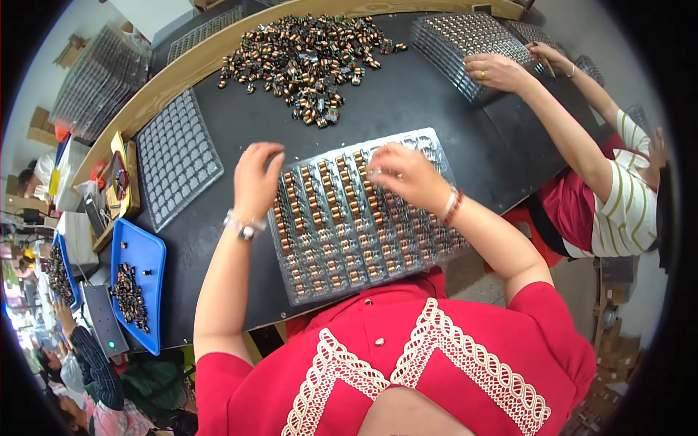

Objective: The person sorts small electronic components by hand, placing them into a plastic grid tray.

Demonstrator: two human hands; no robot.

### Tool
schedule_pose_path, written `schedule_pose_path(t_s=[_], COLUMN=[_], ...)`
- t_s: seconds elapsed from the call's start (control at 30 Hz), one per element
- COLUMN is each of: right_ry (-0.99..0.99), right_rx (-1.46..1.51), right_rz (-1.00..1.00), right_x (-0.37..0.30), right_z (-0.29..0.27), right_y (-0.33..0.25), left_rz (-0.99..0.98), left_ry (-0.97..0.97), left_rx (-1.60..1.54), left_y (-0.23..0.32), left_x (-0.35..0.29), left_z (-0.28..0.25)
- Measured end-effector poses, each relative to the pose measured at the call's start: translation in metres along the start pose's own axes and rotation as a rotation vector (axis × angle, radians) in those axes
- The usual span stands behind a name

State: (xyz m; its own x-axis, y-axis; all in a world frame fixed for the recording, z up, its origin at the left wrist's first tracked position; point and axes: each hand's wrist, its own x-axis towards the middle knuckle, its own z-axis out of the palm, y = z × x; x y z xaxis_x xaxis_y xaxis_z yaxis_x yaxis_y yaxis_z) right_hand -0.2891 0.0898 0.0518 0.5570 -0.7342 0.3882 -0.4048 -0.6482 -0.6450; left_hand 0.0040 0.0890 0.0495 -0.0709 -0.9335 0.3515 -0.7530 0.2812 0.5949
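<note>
In front of me a clear plastic tray lies tilted on the black table. Rows of small copper-wound coils fill its pockets; the rows toward the upper left look a brighter copper than the lower ones. Over the tray's upper left corner hovers my left hand, its thumb apart from the bent fingers and nothing visible between them. My right hand is above the tray's upper middle, fingers bent down together at a row of coils. Whatever its fingertips pinch is too small and hidden to make out.
A big heap of loose coils lies beyond the tray. To the left are an unfilled tray and a blue bin with coils. At right, a co-worker's hands touch stacked trays. A wooden rail edges the table.
</note>
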Motion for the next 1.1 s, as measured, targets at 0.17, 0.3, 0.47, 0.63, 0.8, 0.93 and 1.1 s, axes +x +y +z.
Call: schedule_pose_path(t_s=[0.17, 0.3, 0.47, 0.63, 0.8, 0.93, 1.1], right_ry=[0.005, -0.121, -0.238, -0.152, -0.079, -0.073, -0.083], right_rx=[-0.327, -0.519, -0.544, -0.39, -0.209, -0.143, 0.019], right_rz=[0.227, 0.369, 0.382, 0.282, 0.257, 0.195, 0.06], right_x=[0.086, 0.114, 0.12, 0.101, 0.081, 0.058, 0.022], right_z=[0.028, 0.043, 0.052, 0.046, 0.03, 0.033, 0.035], right_y=[0.05, 0.055, 0.062, 0.056, 0.033, 0.015, -0.013], left_rz=[-0.046, -0.105, 0.031, -0.004, -0.097, -0.261, -0.276], left_ry=[-0.074, -0.1, -0.114, -0.26, -0.193, -0.191, -0.314], left_rx=[0.21, 0.279, 0.306, 0.211, -0.048, -0.265, -0.477], left_y=[-0.017, -0.016, -0.011, -0.017, -0.016, -0.012, 0.011], left_x=[0.068, 0.084, 0.089, 0.073, 0.053, 0.025, -0.038], left_z=[0.058, 0.082, 0.081, 0.063, 0.043, 0.025, -0.015])
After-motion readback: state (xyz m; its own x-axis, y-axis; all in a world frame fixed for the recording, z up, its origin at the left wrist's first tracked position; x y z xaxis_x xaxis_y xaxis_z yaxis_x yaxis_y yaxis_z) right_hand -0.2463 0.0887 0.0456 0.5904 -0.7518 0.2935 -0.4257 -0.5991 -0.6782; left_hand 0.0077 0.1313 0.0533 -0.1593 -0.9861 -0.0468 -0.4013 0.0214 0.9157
